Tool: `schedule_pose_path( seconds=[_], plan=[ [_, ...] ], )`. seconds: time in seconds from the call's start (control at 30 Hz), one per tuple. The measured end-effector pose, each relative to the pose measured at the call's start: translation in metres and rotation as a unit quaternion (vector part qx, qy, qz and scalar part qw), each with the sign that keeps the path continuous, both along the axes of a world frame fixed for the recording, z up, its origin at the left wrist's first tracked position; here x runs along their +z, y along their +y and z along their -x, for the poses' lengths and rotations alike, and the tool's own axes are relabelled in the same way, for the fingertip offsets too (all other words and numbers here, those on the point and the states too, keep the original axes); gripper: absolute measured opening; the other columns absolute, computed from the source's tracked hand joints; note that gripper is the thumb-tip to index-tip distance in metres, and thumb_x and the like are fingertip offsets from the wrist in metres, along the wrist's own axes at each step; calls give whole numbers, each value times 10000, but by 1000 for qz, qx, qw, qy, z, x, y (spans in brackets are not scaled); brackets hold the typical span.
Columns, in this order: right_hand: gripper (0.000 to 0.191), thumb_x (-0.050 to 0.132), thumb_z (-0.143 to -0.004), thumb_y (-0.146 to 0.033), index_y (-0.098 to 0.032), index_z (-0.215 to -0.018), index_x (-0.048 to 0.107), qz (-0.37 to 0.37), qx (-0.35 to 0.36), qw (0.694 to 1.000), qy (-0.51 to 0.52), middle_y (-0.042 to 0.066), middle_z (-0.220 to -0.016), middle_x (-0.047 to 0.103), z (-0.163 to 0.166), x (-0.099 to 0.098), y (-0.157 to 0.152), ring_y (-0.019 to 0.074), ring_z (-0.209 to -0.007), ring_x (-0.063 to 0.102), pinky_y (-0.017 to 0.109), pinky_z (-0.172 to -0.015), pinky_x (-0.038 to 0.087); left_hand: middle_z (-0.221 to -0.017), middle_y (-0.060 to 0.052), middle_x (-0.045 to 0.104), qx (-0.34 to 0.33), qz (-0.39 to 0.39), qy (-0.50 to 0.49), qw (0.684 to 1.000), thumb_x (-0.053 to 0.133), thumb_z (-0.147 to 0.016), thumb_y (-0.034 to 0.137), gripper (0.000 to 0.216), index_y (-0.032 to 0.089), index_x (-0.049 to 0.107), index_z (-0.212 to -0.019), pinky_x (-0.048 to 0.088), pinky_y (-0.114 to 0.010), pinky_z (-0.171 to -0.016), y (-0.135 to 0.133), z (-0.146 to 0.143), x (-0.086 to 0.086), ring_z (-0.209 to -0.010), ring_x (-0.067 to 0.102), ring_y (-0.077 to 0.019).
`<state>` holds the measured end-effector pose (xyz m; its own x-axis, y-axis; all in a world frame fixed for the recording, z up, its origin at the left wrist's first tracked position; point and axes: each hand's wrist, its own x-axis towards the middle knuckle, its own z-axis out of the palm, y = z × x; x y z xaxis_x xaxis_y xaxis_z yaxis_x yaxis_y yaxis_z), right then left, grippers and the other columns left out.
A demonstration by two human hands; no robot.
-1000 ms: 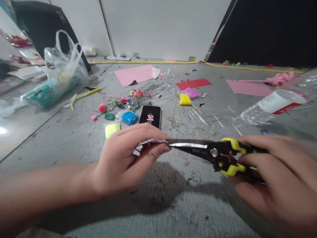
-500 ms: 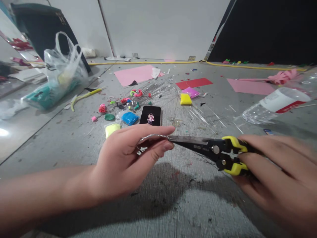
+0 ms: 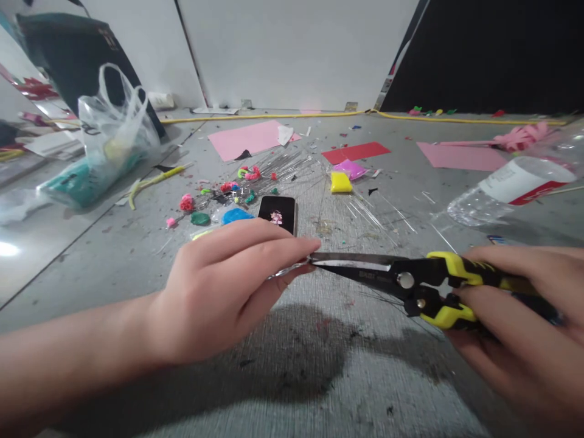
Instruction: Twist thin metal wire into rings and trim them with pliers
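My left hand [image 3: 232, 283] pinches a thin silvery twisted wire [image 3: 288, 269] between thumb and fingers; most of the wire is hidden inside the hand. My right hand [image 3: 524, 322] is wrapped round the handles of black and yellow pliers [image 3: 401, 283], whose long narrow jaws point left. The jaw tips meet the wire's end at my left fingertips. Whether they are clamped fully on it I cannot tell. Just behind my left hand lies a phone [image 3: 277, 211], partly covered by the fingers.
Colourful clay bits [image 3: 187, 202], a blue packet [image 3: 236, 215], a yellow packet [image 3: 340, 182] and loose wires [image 3: 365, 210] lie on the grey surface. Pink paper [image 3: 244, 140] and red paper [image 3: 356, 152] are farther back. A plastic bag [image 3: 116, 128] stands left, a clear bottle [image 3: 483, 194] lies right.
My left hand has rolled over, its fingers now covering more of the wire and the thumb. The pliers have turned slightly and my right hand has shifted a little to the right.
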<state>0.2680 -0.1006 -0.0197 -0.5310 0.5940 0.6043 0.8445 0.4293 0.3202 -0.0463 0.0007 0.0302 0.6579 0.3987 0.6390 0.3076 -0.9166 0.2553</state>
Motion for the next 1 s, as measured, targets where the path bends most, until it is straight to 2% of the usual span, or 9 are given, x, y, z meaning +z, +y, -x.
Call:
schedule_pose_path(
  seconds=[0.17, 0.27, 0.37, 0.47, 0.57, 0.67, 0.87, 1.0],
  plan=[
    [242, 706, -743, -253, -234, -959, 599, 8, -34, 999, 31, 209, -1153, 620, 5, -3, -3, 441, -907, 616, 559, -730, 460, -900, -42, 795, 8, 102, -58, 993, 772, -791, 99, 256, 288, 819, -958, 658, -322, -801, 1, -2, 3, -796, 753, -208],
    [222, 692, -785, -255, -241, -996, 624, 2, -55, 998, 36, 186, -1086, 618, 3, -3, -4, 393, -863, 590, 520, -714, 442, -857, -38, 787, 6, 93, -54, 994, 737, -833, 118, 233, 279, 811, -984, 646, -323, -786, 2, -6, 3, -774, 745, -201],
    [156, 669, -812, -206, -223, -958, 616, 15, -29, 999, 23, 136, -918, 626, 8, 0, -3, 318, -765, 551, 439, -653, 410, -794, -31, 775, -12, 82, -14, 996, 695, -868, 114, 214, 241, 790, -1012, 620, -297, -718, 1, -8, 2, -705, 723, -177],
    [42, 552, -877, -173, -203, -883, 580, 43, -43, 997, 44, 132, -830, 608, 22, 6, -2, 294, -726, 520, 394, -581, 367, -727, -16, 742, -13, 133, -11, 991, 683, -885, 126, 176, 211, 771, -1012, 574, -265, -614, -2, -8, 2, -606, 673, -145],
    [66, 594, -891, -183, -203, -840, 557, 40, -8, 999, 34, 118, -786, 622, 36, 13, -1, 278, -726, 538, 387, -604, 377, -704, -7, 725, -7, 165, -19, 986, 685, -889, 154, 127, 208, 765, -973, 549, -258, -580, -4, -8, 2, -561, 633, -131],
    [89, 576, -893, -169, -191, -809, 558, 52, -8, 998, 19, 107, -739, 616, 41, 16, 1, 256, -682, 524, 375, -602, 362, -699, -8, 726, 1, 170, -8, 985, 686, -876, 158, 103, 200, 769, -919, 515, -244, -539, -2, -8, 1, -540, 606, -122],
    [93, 475, -877, -141, -183, -885, 558, 150, 1, 988, 47, 108, -836, 594, 36, 7, 3, 252, -731, 581, 367, -618, 437, -595, 22, 667, 16, 216, -1, 976, 682, -841, 143, 106, 187, 776, -822, 423, -215, -462, 4, -11, -2, -466, 513, -90],
    [105, 456, -879, -123, -190, -885, 536, 199, -17, 978, 63, 103, -835, 586, 39, 0, 2, 252, -735, 592, 378, -634, 471, -597, 36, 650, 62, 236, 53, 968, 643, -883, 163, 142, 179, 781, -853, 401, -205, -478, 2, -11, 2, -483, 500, -77]
  ],
)
